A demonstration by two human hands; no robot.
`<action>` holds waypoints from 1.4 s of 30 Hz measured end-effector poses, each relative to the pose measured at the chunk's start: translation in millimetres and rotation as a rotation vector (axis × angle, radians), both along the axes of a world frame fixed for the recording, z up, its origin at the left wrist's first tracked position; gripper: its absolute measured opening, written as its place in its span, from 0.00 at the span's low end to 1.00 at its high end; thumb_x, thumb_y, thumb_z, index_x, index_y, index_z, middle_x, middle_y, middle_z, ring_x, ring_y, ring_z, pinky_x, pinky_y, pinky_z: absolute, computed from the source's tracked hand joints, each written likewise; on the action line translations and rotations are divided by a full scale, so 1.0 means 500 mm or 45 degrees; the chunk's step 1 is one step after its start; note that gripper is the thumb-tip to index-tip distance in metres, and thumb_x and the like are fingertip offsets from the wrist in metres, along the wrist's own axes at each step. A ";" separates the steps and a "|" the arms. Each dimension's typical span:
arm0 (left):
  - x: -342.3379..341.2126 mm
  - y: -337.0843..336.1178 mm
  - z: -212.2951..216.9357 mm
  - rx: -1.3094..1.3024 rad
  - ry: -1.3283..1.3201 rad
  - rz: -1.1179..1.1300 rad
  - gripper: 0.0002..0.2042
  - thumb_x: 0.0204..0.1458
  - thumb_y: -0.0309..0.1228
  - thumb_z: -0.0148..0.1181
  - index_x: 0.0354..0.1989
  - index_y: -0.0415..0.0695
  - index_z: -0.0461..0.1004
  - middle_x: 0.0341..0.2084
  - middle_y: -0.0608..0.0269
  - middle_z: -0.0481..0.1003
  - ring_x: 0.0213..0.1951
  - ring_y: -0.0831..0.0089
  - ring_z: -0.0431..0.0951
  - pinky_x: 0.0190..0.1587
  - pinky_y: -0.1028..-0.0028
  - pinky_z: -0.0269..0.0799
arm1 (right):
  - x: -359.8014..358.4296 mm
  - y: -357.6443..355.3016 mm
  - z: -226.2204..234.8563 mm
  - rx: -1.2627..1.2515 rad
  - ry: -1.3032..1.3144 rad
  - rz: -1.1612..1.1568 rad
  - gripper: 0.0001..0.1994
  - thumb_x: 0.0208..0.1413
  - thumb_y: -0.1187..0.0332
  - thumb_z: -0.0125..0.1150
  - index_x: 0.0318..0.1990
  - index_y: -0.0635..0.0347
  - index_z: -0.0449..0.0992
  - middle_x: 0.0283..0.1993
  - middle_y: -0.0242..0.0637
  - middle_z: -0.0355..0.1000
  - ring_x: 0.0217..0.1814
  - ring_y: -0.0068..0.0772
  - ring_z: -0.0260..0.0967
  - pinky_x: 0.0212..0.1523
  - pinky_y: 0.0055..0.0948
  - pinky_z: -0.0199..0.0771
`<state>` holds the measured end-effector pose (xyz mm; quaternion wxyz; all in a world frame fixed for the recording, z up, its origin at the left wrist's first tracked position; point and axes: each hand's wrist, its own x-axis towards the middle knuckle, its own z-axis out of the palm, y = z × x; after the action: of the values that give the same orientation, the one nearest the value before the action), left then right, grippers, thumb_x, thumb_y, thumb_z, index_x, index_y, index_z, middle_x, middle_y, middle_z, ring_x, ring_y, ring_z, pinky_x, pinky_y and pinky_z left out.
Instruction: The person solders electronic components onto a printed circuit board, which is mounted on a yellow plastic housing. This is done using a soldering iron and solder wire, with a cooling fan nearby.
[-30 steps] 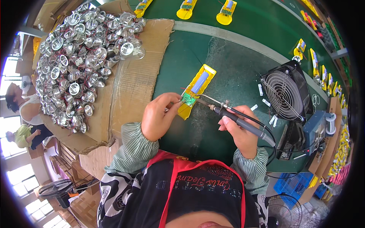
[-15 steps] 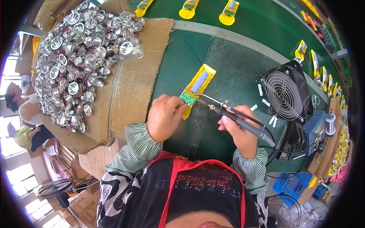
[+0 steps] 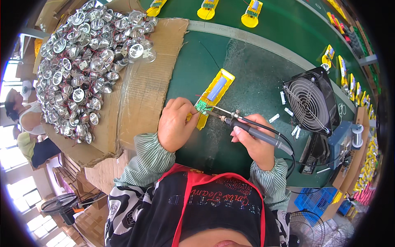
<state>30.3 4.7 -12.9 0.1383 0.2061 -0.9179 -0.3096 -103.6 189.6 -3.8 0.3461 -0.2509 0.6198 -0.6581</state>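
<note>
A yellow plastic casing half (image 3: 203, 122) lies slanted on the green bench in front of me, a pale blue battery cell (image 3: 217, 89) in its upper part. Below the cell sits a small green circuit board (image 3: 202, 106) with thin red and black wires. My left hand (image 3: 176, 123) is closed at the casing's left edge by the board; its fingertips are partly hidden. In my right hand (image 3: 257, 142) is a soldering iron (image 3: 255, 131) with a thin metal solder-feed tube (image 3: 222, 109) clamped along it. Tip and tube end meet at the board.
Wired silver reflectors (image 3: 78, 70) are heaped on cardboard (image 3: 142, 90) at left. A black fan (image 3: 310, 101) stands right, small white pieces (image 3: 289, 112) beside it, near a solder spool (image 3: 357, 137). Yellow casings (image 3: 205, 11) line the green belt (image 3: 279, 26) beyond. Two people are far left.
The soldering iron and my right hand have shifted slightly left and down, bringing the tip over the board. My left hand has barely moved. Casings on the far belt have slid right.
</note>
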 end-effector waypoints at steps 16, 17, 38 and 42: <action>-0.001 -0.001 0.002 -0.007 -0.002 0.002 0.04 0.44 0.23 0.61 0.27 0.39 0.72 0.32 0.56 0.71 0.36 0.58 0.70 0.39 0.66 0.67 | -0.008 0.017 0.022 -0.014 -0.129 -0.101 0.09 0.51 0.78 0.59 0.39 0.71 0.69 0.29 0.42 0.74 0.28 0.25 0.74 0.30 0.23 0.77; -0.001 0.000 0.002 -0.003 -0.007 0.006 0.04 0.44 0.23 0.61 0.27 0.39 0.72 0.32 0.57 0.71 0.36 0.58 0.70 0.39 0.66 0.67 | -0.007 0.021 0.023 -0.014 -0.128 -0.103 0.09 0.51 0.78 0.59 0.39 0.71 0.69 0.29 0.42 0.74 0.28 0.25 0.74 0.30 0.23 0.77; -0.001 -0.007 -0.011 0.136 -0.001 0.032 0.04 0.45 0.25 0.59 0.26 0.39 0.72 0.28 0.56 0.71 0.32 0.57 0.70 0.36 0.64 0.67 | 0.016 0.003 0.000 -0.009 -0.080 -0.061 0.09 0.50 0.79 0.59 0.39 0.72 0.69 0.30 0.41 0.75 0.30 0.24 0.74 0.31 0.23 0.77; -0.002 -0.009 -0.013 0.117 0.005 0.011 0.03 0.45 0.24 0.59 0.26 0.39 0.72 0.28 0.55 0.71 0.33 0.55 0.70 0.35 0.63 0.67 | 0.017 -0.007 -0.008 0.000 -0.063 -0.050 0.09 0.51 0.79 0.59 0.39 0.72 0.69 0.30 0.41 0.75 0.29 0.24 0.74 0.30 0.22 0.77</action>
<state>29.3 0.2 -19.3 0.1319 0.2156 -0.9015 -0.3512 -94.9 186.2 -8.0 0.3483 -0.2222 0.6159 -0.6708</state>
